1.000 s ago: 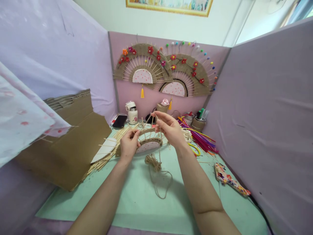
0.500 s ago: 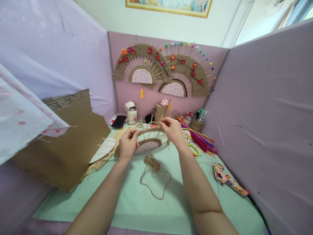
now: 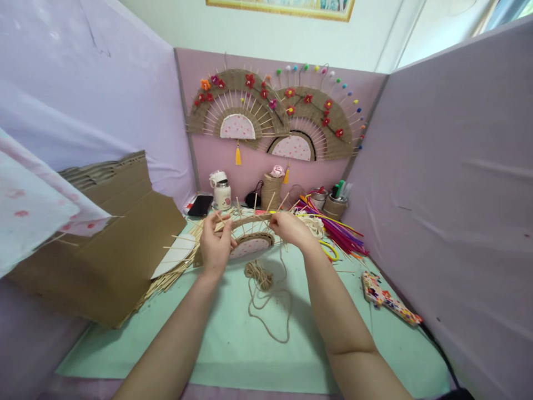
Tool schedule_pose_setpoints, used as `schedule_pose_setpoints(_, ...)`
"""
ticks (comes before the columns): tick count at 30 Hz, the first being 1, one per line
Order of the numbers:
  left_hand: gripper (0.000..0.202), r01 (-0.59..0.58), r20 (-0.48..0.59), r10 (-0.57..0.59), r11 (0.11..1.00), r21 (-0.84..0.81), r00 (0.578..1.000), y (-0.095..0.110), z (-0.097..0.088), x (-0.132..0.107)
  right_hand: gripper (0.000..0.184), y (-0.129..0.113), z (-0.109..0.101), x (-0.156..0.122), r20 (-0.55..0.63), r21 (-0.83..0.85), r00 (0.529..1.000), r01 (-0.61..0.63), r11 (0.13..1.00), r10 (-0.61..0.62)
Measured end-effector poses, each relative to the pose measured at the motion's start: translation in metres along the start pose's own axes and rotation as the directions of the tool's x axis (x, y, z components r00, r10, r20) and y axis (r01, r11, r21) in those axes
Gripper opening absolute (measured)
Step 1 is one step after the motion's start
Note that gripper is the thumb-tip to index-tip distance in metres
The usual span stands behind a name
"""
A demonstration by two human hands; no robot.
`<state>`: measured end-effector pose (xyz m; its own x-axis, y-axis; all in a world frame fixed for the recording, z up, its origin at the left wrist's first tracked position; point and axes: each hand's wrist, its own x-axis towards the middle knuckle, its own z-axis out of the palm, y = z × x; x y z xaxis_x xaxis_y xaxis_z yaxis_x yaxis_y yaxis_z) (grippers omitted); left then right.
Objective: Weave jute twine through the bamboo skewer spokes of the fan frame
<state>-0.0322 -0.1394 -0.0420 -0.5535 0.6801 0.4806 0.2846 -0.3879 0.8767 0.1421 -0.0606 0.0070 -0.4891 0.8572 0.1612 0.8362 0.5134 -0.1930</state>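
Observation:
A half-round fan (image 3: pixel 251 246) of cardboard and thin wooden sticks, with a pink spotted centre, is held tilted above the table. My left hand (image 3: pixel 215 239) grips its left side, thumb in front and some fingers raised behind the sticks. At the right part of the fan's outer cardboard band (image 3: pixel 254 220), my right hand (image 3: pixel 289 226) is closed in a pinch. A strand of twine runs up from the table towards that hand; the fingertips are partly hidden. Below the fan lies a small bundle of brown twine (image 3: pixel 259 275) with a loose loop in front.
Bamboo sticks (image 3: pixel 169 280) and a large cardboard sheet (image 3: pixel 95 250) are at left. Pipe cleaners (image 3: pixel 333 230) and a flower-patterned glue gun (image 3: pixel 389 300) with a cord lie at right. A phone (image 3: pixel 200 205), bottle (image 3: pixel 221 191) and twine spool (image 3: pixel 272 191) stand behind.
My right hand has turned and lowered slightly at the band. The twine's loop has shifted, and a strand now rises towards that hand. My left fingers have lifted a little. The view shifted slightly.

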Motion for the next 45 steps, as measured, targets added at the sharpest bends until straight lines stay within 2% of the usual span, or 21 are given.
schedule_pose_setpoints(2,0.057,-0.137,-0.077,0.138,0.99,0.019,0.987,0.002,0.001,-0.004,0.021,0.002,0.003,0.002,-0.023,0.008,1.0,0.0,1.0,0.001)
schedule_pose_setpoints(5,0.062,-0.353,-0.166,0.362,0.932,0.083,0.917,0.003,0.002,-0.012,0.021,0.004,0.004,0.004,-0.038,0.022,0.999,-0.009,1.0,0.01)
schedule_pose_setpoints(6,0.058,-0.396,-0.155,0.408,0.913,0.103,0.9,0.002,0.003,-0.015,0.021,0.004,0.004,0.004,-0.036,0.027,0.999,-0.012,1.0,0.013)
schedule_pose_setpoints(8,0.05,-0.429,-0.046,0.438,0.893,0.139,0.898,0.002,0.007,-0.019,0.022,0.005,0.003,0.004,-0.028,0.034,0.999,-0.015,0.999,0.016)
schedule_pose_setpoints(11,0.052,-0.435,0.183,0.399,0.867,0.245,0.899,0.008,0.019,-0.018,0.023,0.006,0.001,0.004,-0.017,0.037,1.0,-0.004,0.999,0.005)
schedule_pose_setpoints(13,0.059,-0.441,0.277,0.359,0.829,0.345,0.891,0.016,0.029,-0.013,0.023,0.007,-0.001,0.003,-0.03,0.038,1.0,0.002,0.999,0.0)
schedule_pose_setpoints(15,0.063,-0.407,0.311,0.287,0.792,0.455,0.906,0.026,0.036,-0.003,0.023,0.008,-0.003,0.003,-0.047,0.049,0.999,0.002,0.999,0.0)
schedule_pose_setpoints(18,0.055,-0.33,0.349,0.121,0.695,0.638,0.929,0.039,0.043,0.016,0.022,0.01,-0.004,0.002,-0.067,0.078,0.998,0.01,0.997,-0.004)
schedule_pose_setpoints(21,0.035,-0.327,0.426,-0.061,0.548,0.77,0.903,0.046,0.046,0.03,0.021,0.012,-0.005,0.001,-0.091,0.106,0.996,0.024,0.994,-0.014)
schedule_pose_setpoints(23,0.023,-0.324,0.437,-0.123,0.501,0.803,0.891,0.047,0.048,0.036,0.02,0.013,-0.006,0.001,-0.104,0.132,0.994,0.034,0.991,-0.02)
schedule_pose_setpoints(25,0.017,-0.298,0.438,-0.159,0.53,0.794,0.885,0.048,0.049,0.04,0.019,0.016,-0.007,0.002,-0.12,0.17,0.992,0.051,0.984,-0.03)
schedule_pose_setpoints(29,0.018,-0.172,0.456,-0.238,0.702,0.691,0.858,0.051,0.048,0.041,0.016,0.024,-0.011,0.002,-0.182,0.259,0.983,0.076,0.963,-0.029)
schedule_pose_setpoints(32,0.022,-0.083,0.463,-0.273,0.784,0.615,0.843,0.053,0.047,0.04,0.015,0.03,-0.012,0.002,-0.228,0.296,0.973,0.095,0.95,-0.026)
schedule_pose_setpoints(37,0.023,-0.066,0.459,-0.27,0.803,0.592,0.846,0.052,0.047,0.038,0.015,0.038,-0.013,0.002,-0.278,0.349,0.96,0.119,0.93,-0.018)
schedule_pose_setpoints(42,0.024,-0.138,0.478,-0.213,0.789,0.599,0.852,0.048,0.047,0.04,0.012,0.043,-0.012,0.005,-0.366,0.455,0.928,0.113,0.883,0.07)
schedule_pose_setpoints(44,0.024,-0.171,0.484,-0.186,0.781,0.601,0.855,0.048,0.046,0.04,0.012,0.041,-0.011,0.008,-0.395,0.579,0.91,0.14,0.803,0.125)
schedule_pose_setpoints(45,0.025,-0.185,0.487,-0.174,0.777,0.602,0.856,0.047,0.046,0.04,0.013,0.039,-0.009,0.009,-0.383,0.671,0.91,0.157,0.724,0.158)
